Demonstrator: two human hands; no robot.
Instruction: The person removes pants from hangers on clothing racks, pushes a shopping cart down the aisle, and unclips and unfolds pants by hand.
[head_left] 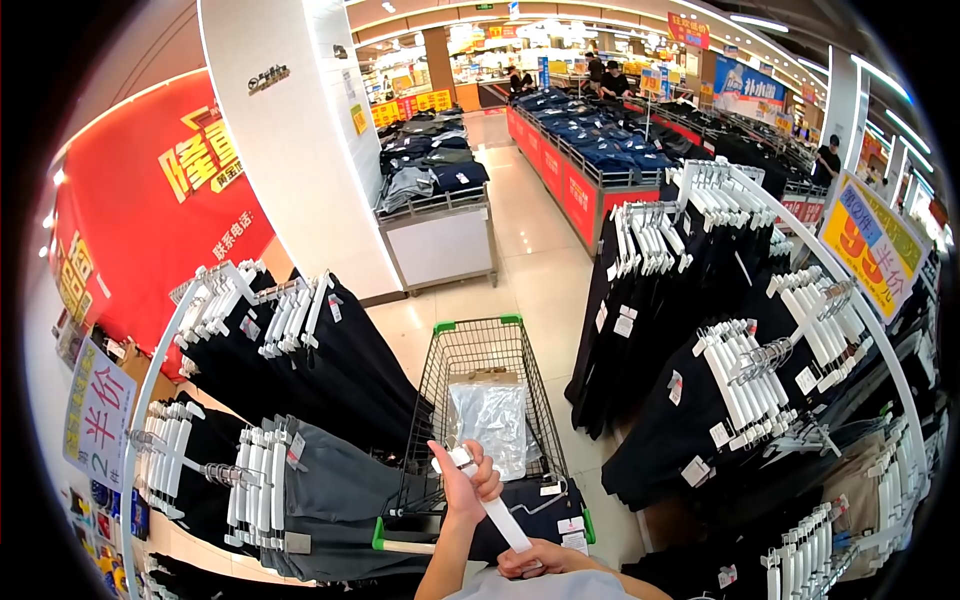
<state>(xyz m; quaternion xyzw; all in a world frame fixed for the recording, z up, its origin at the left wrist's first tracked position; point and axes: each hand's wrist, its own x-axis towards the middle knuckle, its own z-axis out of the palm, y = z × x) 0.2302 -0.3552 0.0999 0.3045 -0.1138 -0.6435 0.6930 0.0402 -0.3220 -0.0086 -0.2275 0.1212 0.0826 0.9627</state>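
Note:
My left hand (pixel 468 487) is wrapped round the upper end of a white trouser hanger (pixel 503 520), its thumb pointing up. Around the hanger's lower end, close to my body, my right hand (pixel 540 558) is closed. The metal hook sticks out to the right. Dark trousers (pixel 522 497) with white tags lie just beyond and below the hanger; whether they are clipped to it I cannot tell. In front of me stands a wire shopping cart (pixel 428 385) with green corners, partly hidden by my hands. Inside it lies a clear plastic-wrapped package (pixel 493 415).
Racks of black trousers (pixel 640 330) on white hangers stand close on the right. Grey trousers (pixel 335 490) and black trousers (pixel 340 350) hang on the left. A tiled aisle (pixel 535 270) runs ahead between display tables (pixel 440 240) of folded clothes. People are far off at the back.

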